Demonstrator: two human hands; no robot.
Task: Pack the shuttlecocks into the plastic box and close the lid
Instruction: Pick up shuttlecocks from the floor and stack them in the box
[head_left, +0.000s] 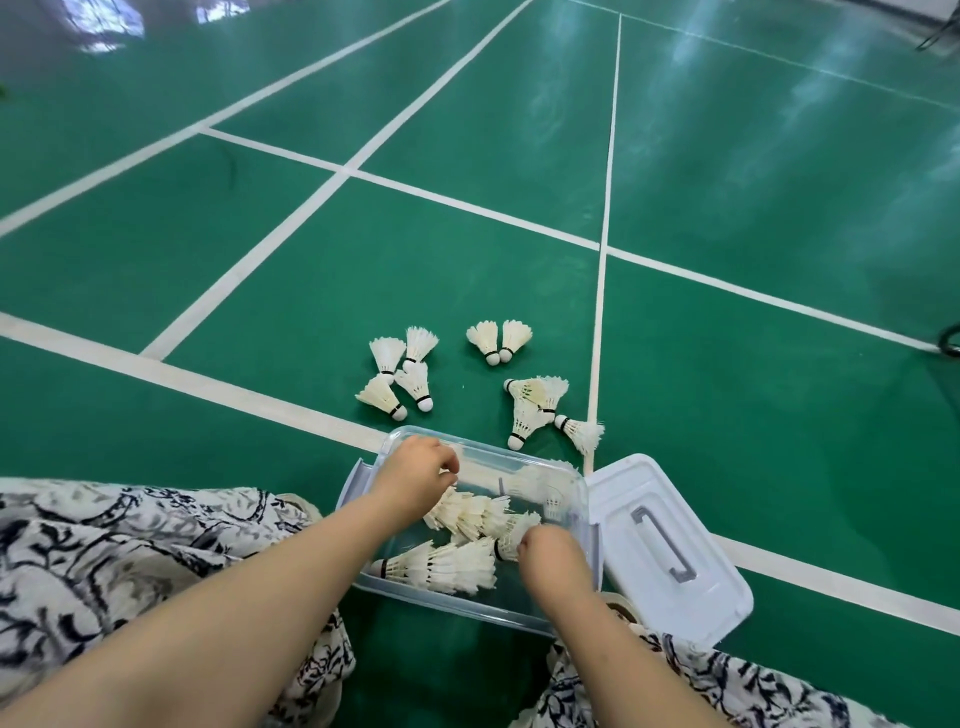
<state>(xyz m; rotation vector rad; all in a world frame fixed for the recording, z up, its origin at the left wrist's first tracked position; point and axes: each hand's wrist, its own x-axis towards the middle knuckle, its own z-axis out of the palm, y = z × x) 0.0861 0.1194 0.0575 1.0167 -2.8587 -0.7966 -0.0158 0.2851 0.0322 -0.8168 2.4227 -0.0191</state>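
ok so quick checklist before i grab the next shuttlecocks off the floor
1. Box open: ok. The plastic box has no lid on.
2. Lid at hand: ok. The lid lies handle up on the floor, right of the box.
3. Room left: ok, it seems. The packed shuttlecocks leave some bare bottom showing.
4. Everything packed: not ok. Loose shuttlecocks lie in three clusters beyond the box.
5. Hands free: cannot tell. The left hand and right hand are both in the box with fingers curled; what they hold is hidden.
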